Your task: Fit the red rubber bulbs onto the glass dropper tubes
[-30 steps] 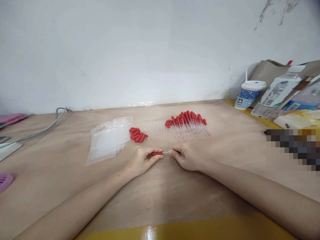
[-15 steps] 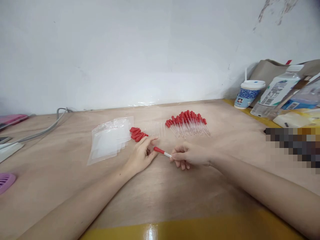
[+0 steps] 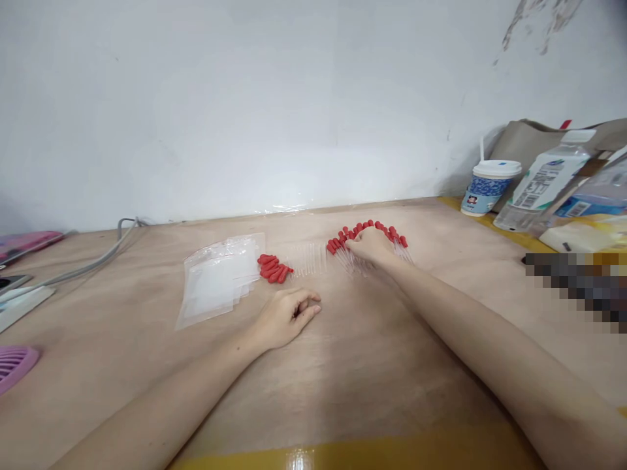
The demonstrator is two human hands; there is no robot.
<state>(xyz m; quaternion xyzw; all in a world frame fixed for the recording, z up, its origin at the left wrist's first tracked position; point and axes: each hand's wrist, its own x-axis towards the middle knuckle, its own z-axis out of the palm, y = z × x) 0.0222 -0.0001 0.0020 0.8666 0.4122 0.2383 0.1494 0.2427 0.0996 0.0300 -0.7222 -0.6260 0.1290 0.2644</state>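
My right hand [image 3: 372, 245] reaches over a fan of glass droppers [image 3: 402, 250] with red rubber bulbs. Its thumb and fingers are pinched together among the bulbs, closed on a dropper that the hand mostly hides. On the bare wood rests my left hand [image 3: 289, 316], its fingers loosely curved and apart from the thumb, with nothing between them. Just beyond it lie a small heap of loose red rubber bulbs [image 3: 273, 269] and a row of clear glass tubes [image 3: 311, 258].
Clear zip bags [image 3: 210, 287] overlap left of the bulbs. A grey cable [image 3: 105, 254] and a purple slotted object [image 3: 17, 365] are at the far left. A paper cup [image 3: 490, 189] and a plastic bottle [image 3: 543, 179] stand at the back right, near a wall.
My right hand has carried the dropper away from my left hand, up and right to the fan of droppers. My left hand has drawn back slightly toward me.
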